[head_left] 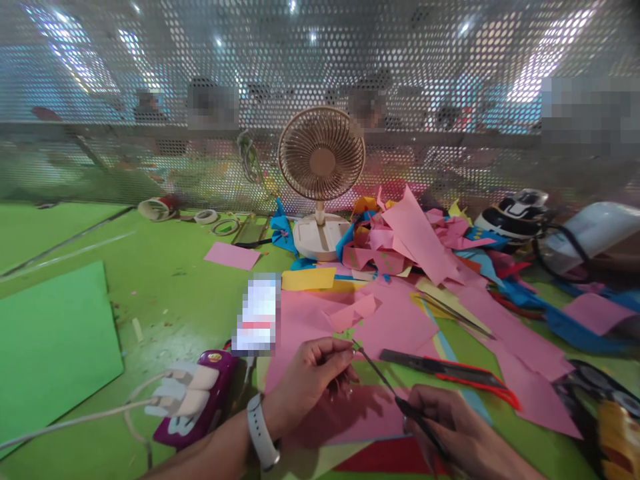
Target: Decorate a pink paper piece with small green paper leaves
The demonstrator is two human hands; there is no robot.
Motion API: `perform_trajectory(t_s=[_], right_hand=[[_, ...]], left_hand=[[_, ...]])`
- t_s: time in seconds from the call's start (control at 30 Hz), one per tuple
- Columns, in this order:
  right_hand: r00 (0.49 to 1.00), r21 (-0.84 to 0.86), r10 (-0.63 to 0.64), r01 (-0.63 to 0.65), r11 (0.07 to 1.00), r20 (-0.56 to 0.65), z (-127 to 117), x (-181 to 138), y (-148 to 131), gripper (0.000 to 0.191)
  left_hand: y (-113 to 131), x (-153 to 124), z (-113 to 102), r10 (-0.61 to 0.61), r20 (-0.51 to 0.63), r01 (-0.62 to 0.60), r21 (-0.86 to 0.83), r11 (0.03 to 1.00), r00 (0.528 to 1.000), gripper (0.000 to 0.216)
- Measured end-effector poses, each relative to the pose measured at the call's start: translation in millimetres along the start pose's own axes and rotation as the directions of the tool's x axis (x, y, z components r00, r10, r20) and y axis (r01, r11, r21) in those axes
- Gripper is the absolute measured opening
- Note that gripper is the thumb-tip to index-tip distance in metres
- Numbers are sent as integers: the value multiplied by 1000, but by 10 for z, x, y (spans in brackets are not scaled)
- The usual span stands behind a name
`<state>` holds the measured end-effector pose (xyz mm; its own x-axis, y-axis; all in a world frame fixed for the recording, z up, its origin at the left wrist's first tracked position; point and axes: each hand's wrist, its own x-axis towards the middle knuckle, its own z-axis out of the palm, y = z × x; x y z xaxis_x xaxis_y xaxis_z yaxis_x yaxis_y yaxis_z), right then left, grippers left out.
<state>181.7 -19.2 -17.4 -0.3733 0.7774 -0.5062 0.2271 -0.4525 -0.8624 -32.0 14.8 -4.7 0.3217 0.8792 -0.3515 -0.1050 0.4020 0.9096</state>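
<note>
My right hand [450, 420] is closed around the dark handle of a slim pointed tool [377, 373], whose thin metal shaft slants up to the left. Its tip reaches the fingertips of my left hand [315, 373], where thumb and forefinger are pinched together; what they hold, if anything, is too small to make out. A white watch band circles my left wrist. Beneath both hands lie pink paper sheets [305, 333]. Just above my right hand rests a red and black utility knife [445, 373]. Thin metal tweezers [457, 310] lie farther back on pale paper.
A beige fan [321, 160] stands at the back, beside heaped pink and blue paper scraps [415, 233]. To the left are a blurred phone [257, 313], a purple power strip [215, 363] with plugs, and a green sheet [55, 347]. Tape rolls [206, 217] sit near the perforated screen.
</note>
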Motion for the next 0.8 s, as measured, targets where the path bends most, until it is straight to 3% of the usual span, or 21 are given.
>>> perform_trajectory(t_s=[0.63, 0.8], right_hand=[[999, -8, -20, 19, 1000, -47, -50, 5, -5, 46], [997, 19, -61, 62, 998, -56, -35, 12, 31, 46]], left_hand=[[-57, 30, -39, 27, -7, -27, 90, 996, 1000, 29], [-39, 21, -25, 35, -5, -35, 43, 998, 999, 28]])
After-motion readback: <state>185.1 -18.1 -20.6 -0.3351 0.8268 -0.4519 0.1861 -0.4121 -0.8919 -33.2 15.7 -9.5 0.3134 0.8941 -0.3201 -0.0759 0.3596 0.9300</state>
